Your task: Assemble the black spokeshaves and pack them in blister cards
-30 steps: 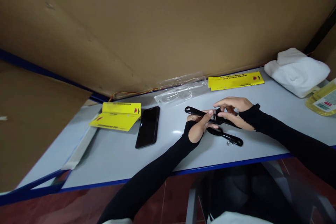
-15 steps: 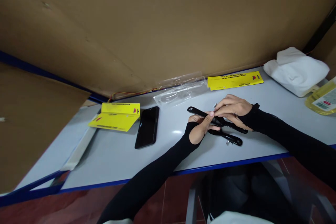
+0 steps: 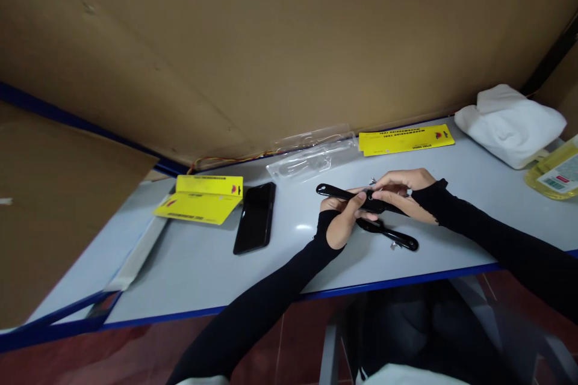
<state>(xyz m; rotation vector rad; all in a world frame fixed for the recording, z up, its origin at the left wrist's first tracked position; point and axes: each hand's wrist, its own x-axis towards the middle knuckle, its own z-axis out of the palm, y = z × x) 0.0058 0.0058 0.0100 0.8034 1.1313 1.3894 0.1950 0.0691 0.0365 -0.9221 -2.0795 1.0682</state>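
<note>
Pale worktop [image 3: 203,264]; left hand [image 3: 343,219] and right hand [image 3: 400,187] both pinch a stiff, light black tool [image 3: 347,195] mid-length; twin [image 3: 388,234] at 5 o'clock.

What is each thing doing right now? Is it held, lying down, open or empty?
Left hand: grips black tool.
Right hand: pinches the same tool.
Second black tool: lying on table.
Phone: flat, screen dark.
Clear plastic shell: empty.
Yellow cards: lying flat.
</note>
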